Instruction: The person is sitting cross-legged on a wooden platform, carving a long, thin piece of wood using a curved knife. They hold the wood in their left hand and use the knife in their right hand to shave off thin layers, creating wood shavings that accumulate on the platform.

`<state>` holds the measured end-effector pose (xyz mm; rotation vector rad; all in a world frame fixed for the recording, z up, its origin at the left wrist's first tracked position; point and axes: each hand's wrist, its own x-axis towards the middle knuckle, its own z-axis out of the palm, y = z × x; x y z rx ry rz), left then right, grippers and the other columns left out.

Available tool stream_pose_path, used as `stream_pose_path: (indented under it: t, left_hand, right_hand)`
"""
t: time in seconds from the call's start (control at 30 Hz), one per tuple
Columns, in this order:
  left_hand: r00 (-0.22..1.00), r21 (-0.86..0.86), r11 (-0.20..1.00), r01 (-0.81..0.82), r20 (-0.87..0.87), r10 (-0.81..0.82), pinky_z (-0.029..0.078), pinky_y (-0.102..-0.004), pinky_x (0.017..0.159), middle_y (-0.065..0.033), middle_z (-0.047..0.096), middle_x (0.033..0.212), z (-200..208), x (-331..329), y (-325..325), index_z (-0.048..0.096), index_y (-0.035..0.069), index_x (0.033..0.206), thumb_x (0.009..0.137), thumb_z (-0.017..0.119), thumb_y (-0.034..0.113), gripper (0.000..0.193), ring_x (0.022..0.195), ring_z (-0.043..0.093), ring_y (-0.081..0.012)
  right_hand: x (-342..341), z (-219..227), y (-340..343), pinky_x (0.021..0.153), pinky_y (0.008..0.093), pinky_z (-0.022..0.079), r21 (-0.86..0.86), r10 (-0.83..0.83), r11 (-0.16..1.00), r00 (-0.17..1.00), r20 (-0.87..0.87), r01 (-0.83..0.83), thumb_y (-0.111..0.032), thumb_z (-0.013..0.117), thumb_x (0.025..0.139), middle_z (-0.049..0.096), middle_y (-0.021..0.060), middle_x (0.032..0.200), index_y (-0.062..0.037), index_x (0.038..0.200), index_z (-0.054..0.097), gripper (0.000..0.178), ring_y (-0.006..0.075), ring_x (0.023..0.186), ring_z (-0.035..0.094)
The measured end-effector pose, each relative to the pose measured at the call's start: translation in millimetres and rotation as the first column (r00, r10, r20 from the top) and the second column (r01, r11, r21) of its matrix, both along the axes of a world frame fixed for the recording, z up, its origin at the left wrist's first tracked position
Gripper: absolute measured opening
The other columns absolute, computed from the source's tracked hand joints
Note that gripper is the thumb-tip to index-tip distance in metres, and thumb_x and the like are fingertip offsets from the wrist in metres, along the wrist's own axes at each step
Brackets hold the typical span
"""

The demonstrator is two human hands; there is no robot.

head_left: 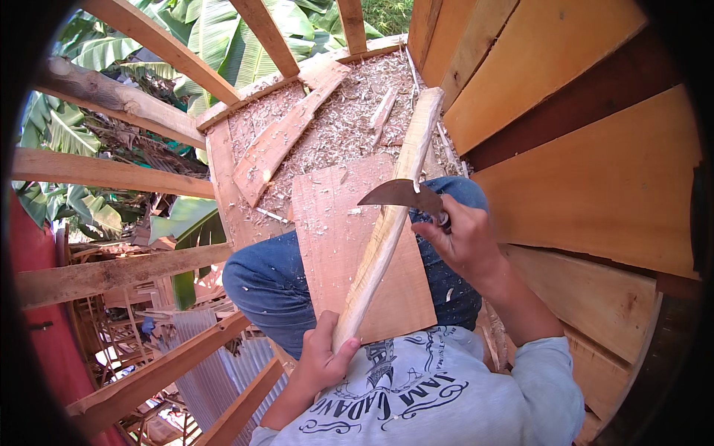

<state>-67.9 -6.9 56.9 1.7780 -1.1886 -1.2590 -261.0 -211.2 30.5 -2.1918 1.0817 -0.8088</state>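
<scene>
A long pale wooden stick (387,230) slants away from me, its near end in the grip of my left hand (327,353). My right hand (465,241) is closed round the handle of a knife (401,194) with a dark, curved blade. That blade lies across the stick a little beyond its middle, with a small pale shaving curling up beside it. Beneath the stick, a flat wooden board (338,253) rests over my lap between my legs in blue jeans. Some wood chips lie on this board.
Wood shavings (353,104) cover the floor ahead, with a longer plank (286,141) and a small offcut (383,111) among them. A wall of wooden boards (580,186) rises close on my right. Spaced wooden rails (119,175) stand on the left, with banana leaves beyond.
</scene>
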Motion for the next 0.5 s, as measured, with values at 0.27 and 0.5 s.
stream_pose_path:
  t: [0.27, 0.5]
  left_hand:
    - [0.997, 0.012, 1.000, -0.027, -0.066, 0.028, 0.042, -0.0306, 0.054, -0.0130, 0.054, 0.065, -6, 0, -2, 0.050, -0.003, 0.099, 0.084, 0.061, 0.025, 0.033, 0.058, 0.057, -0.0183]
    - [0.998, -0.058, 0.998, -0.019, -0.054, 0.016, 0.041, -0.0300, 0.052, -0.0115, 0.051, 0.062, -12, 1, 9, 0.050, -0.002, 0.098, 0.084, 0.060, 0.027, 0.034, 0.055, 0.055, -0.0168]
  right_hand:
    - [-16, -17, -8, 0.044, 0.0372, 0.042, 0.016, -0.033, 0.999, 0.998, 0.054, 0.032, -0.039, 0.062, 0.086, 0.049, 0.0138, 0.056, -0.0040, 0.068, 0.051, 0.041, 0.0317, 0.050, 0.055]
    - [-16, -11, -7, 0.043, 0.0358, 0.041, -0.015, 0.053, 0.999, 0.994, 0.093, -0.052, -0.039, 0.060, 0.087, 0.050, 0.0135, 0.057, -0.0039, 0.066, 0.050, 0.042, 0.0317, 0.048, 0.055]
